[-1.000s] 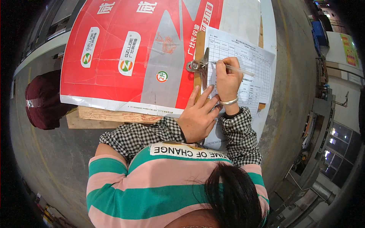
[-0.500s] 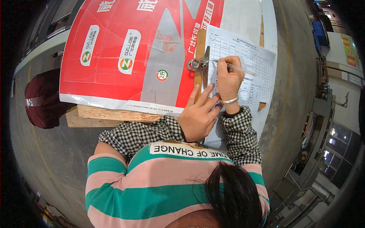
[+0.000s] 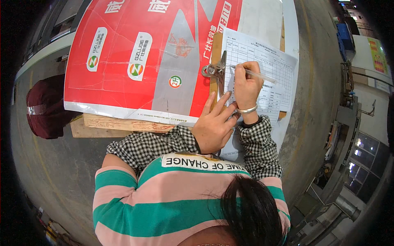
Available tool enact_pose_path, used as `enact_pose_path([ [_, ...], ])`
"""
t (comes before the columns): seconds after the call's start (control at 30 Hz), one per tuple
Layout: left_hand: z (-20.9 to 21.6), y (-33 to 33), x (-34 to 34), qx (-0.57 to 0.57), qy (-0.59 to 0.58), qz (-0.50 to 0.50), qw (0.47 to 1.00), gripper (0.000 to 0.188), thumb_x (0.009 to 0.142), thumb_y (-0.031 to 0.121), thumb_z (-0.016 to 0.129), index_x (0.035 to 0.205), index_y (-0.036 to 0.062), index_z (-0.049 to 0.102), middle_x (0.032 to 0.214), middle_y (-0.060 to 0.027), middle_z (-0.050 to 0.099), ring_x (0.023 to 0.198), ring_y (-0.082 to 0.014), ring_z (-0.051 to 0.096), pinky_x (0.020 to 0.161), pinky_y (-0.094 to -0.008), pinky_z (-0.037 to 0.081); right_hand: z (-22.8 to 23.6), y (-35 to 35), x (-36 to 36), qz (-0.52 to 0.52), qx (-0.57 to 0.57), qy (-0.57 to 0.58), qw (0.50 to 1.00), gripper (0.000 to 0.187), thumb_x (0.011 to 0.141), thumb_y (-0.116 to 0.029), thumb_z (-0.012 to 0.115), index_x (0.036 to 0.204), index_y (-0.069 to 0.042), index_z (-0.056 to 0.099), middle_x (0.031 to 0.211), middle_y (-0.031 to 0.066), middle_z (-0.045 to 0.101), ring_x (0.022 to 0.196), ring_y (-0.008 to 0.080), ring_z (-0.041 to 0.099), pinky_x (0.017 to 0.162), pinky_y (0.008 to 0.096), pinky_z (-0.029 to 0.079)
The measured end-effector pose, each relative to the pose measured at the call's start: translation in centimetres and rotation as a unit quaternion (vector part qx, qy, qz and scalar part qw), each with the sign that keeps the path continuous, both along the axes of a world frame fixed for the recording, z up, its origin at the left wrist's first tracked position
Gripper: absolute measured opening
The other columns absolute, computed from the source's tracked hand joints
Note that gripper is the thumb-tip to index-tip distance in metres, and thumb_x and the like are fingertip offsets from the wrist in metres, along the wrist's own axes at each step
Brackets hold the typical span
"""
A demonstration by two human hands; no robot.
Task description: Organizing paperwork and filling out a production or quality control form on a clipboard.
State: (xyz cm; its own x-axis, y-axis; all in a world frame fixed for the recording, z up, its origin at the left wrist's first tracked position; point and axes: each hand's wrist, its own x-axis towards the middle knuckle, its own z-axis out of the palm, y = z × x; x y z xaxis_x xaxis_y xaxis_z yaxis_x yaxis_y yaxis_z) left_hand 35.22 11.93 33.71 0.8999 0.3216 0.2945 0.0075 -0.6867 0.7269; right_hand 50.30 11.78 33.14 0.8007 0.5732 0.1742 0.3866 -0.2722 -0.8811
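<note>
My right hand (image 3: 247, 87) pinches a clear-barrelled pen (image 3: 262, 76), its tip on the upper left part of a printed form (image 3: 262, 49) with a ruled table. The form lies on a brown clipboard (image 3: 214, 92), held by a metal bulldog-style clip (image 3: 217, 70) on the board's left side. My left hand (image 3: 215, 127) rests flat with fingers spread over the lower left edge of the clipboard and paper. Its fingertips lie just left of my right wrist, which wears a silver bangle (image 3: 248, 109).
Under the clipboard lies a large red and silver printed sheet (image 3: 115, 74) on a wooden pallet (image 3: 127, 123). A dark maroon covered object (image 3: 46, 106) stands on the floor at left. Machinery and a blue bin (image 3: 345, 37) line the right side.
The pen tip and right hand have shifted very slightly on the form. My left hand stays in place.
</note>
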Motion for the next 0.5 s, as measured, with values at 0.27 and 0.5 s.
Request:
enact_pose_path([
  [0.27,-0.13,0.03,-0.01,-0.004,-0.003,0.000,1.000,0.036,0.070,0.016,0.064,0.103,0.0030,0.059,0.123,-0.0150,0.047,0.127,-0.0379,0.032,0.104,-0.0591,0.016,-0.12,-0.04,0.13,0.011,-0.001,-0.003,1.000,0.011,0.079,-0.004,0.057,0.071,-0.001,0.050,0.058,0.0022,0.051,0.051,0.0078,0.046,0.045,0.0248,0.038],
  [0.5,-0.03,0.03,-0.04,-0.003,-0.004,0.006,1.000,0.035,0.070,0.016,0.064,0.102,0.0027,0.059,0.122,-0.0150,0.047,0.126,-0.0376,0.033,0.103,-0.0587,0.017,0.07,0.14,-0.08,0.007,0.014,0.010,1.000,0.012,0.080,-0.003,0.056,0.071,-0.001,0.049,0.057,0.0024,0.051,0.050,0.0079,0.045,0.044,0.0250,0.037],
])
